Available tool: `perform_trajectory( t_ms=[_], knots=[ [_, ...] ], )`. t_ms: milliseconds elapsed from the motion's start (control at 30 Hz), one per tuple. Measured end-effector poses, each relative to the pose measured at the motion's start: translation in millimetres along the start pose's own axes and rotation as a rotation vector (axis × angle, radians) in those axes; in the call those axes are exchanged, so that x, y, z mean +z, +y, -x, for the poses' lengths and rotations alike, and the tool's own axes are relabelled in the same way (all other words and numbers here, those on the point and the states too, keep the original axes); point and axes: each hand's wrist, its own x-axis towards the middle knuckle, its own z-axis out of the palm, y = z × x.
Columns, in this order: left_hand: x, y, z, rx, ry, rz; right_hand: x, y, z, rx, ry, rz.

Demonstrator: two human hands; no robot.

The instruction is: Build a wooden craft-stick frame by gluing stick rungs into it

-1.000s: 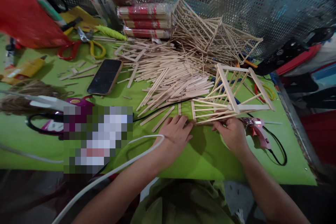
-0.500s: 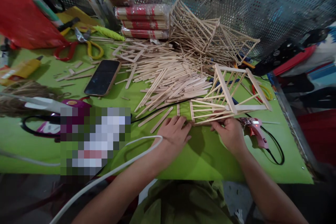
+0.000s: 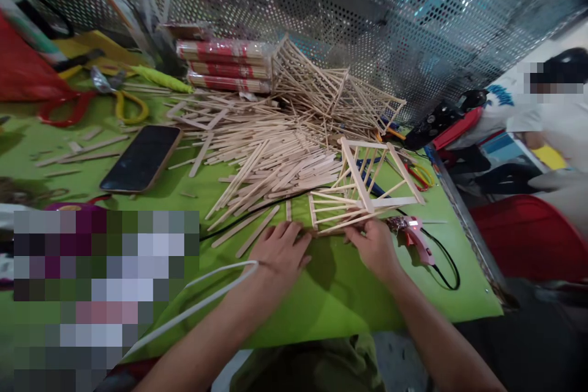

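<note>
A small frame of wooden sticks [image 3: 362,180] stands on the green table, with flat craft sticks at its edges and thin round sticks between them. My right hand [image 3: 375,250] grips its near lower edge, the fingers partly hidden behind it. My left hand [image 3: 279,252] lies palm down with fingers loosely spread, the fingertips by the frame's near left corner and the end of a craft stick [image 3: 288,209]. Just right of my right hand rests a pink glue gun [image 3: 416,236], its red light lit.
Loose sticks [image 3: 294,141] are heaped behind the hands, beside a larger stick structure [image 3: 335,92] and packaged sticks [image 3: 225,67]. A phone [image 3: 141,158] and pliers [image 3: 131,107] lie left. A white cable [image 3: 197,306] crosses my left forearm. Another person [image 3: 551,116] sits far right.
The view has swung to the right, so the table and things appear further left and lower. Both hands keep nearly the same places at the stick frame.
</note>
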Motion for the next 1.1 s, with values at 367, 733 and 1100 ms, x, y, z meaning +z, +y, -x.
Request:
perform_trajectory(
  t_ms=[367,733,1100],
  knots=[
    [-1.2,1.3,-1.8,-0.005,0.003,-0.012,0.0,0.3,0.7,-0.008,0.008,-0.015],
    [-2.2,1.6,0.8,0.001,0.028,0.007,0.3,-1.7,0.0,-0.009,0.014,0.016],
    [-6.0,2.8,-0.4,-0.019,-0.012,0.014,-0.6,-1.6,0.6,0.01,0.009,-0.001]
  ],
)
